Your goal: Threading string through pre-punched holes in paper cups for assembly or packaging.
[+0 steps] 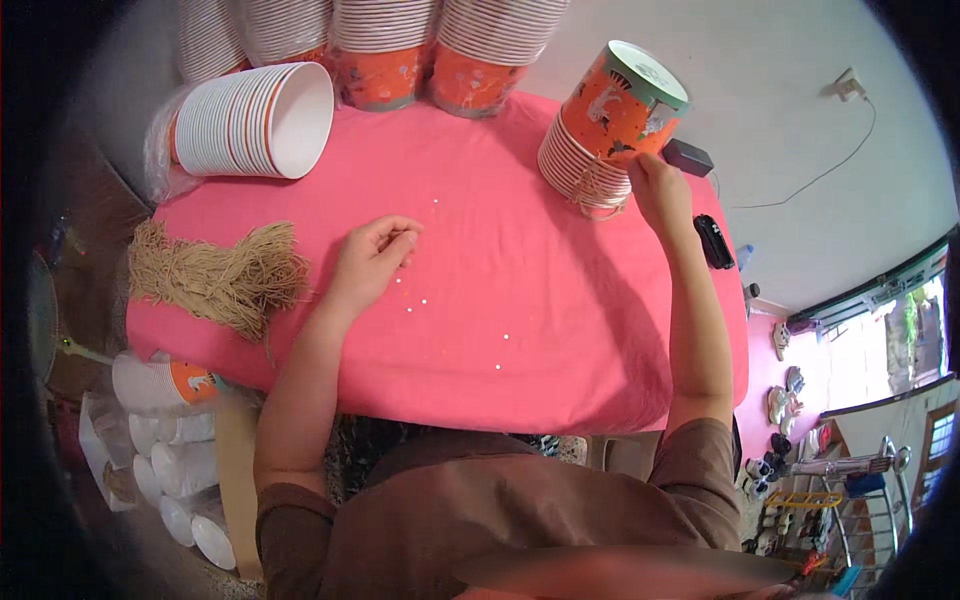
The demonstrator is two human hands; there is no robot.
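A person in a brown shirt is working at a table covered with a pink cloth (pixel 560 330), seen from above. The right hand (pixel 660 190) is resting against a tilted stack of orange printed paper cups (pixel 605 135) at the far right of the cloth, its fingers closed on the cord handle looping from the stack's lower rims — whether it is gripping the rims as well cannot be told. The left hand (pixel 372 262) is lying on the cloth near the middle, loosely curled and narrow, fingertips pinched together; it may be holding something tiny, but nothing in it is showing. Small pale dots (pixel 425 300) — possibly punched chads or fasteners — are lying scattered between the two hands.

A bundle of tan cords (pixel 215 272) is sitting at the left edge of the cloth, just beside the left forearm and apart from the hand. Behind it, a nested stack of white-rimmed cups (pixel 250 122) is lying on its side in clear wrapping, and further upright stacks (pixel 420 50) are lining the far edge. More wrapped cups (pixel 165 440) are waiting below the table on the left.

Judging from these quantities, the work is looking far from finished: only the right-hand stack is showing cord attached, while the cord bundle is large and most stacks are appearing untouched.
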